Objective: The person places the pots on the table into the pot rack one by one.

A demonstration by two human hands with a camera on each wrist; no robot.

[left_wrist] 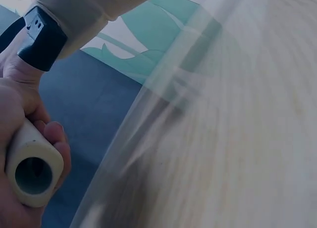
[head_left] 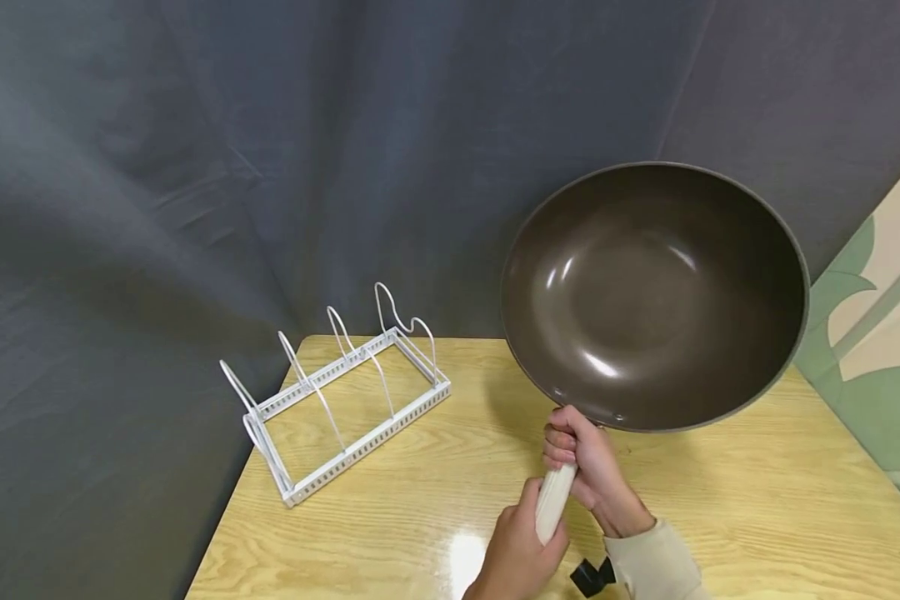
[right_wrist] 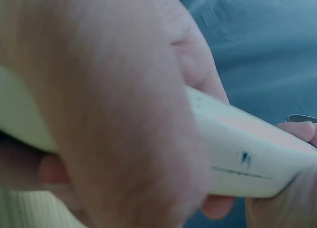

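Note:
A large dark-brown wok (head_left: 645,292) is tilted up over the right half of the table, its inside facing me. Its pale cream handle (head_left: 557,500) points down toward me. My right hand (head_left: 594,468) grips the handle close to the pan. Lower down, my left hand (head_left: 521,542) wraps round the handle near its end. From the left wrist view, the handle's hollow end (left_wrist: 55,161) sticks out between the fingers. In the right wrist view, the handle (right_wrist: 252,159) runs between both hands, and part of it is hidden behind a hand.
To the left on the wooden table (head_left: 435,492) stands a white wire rack (head_left: 367,446) with several upright loops. A grey-blue curtain (head_left: 195,167) hangs behind. On the right is a leaf-patterned cloth (head_left: 881,417). A black wrist device (head_left: 591,577) shows beside the right sleeve.

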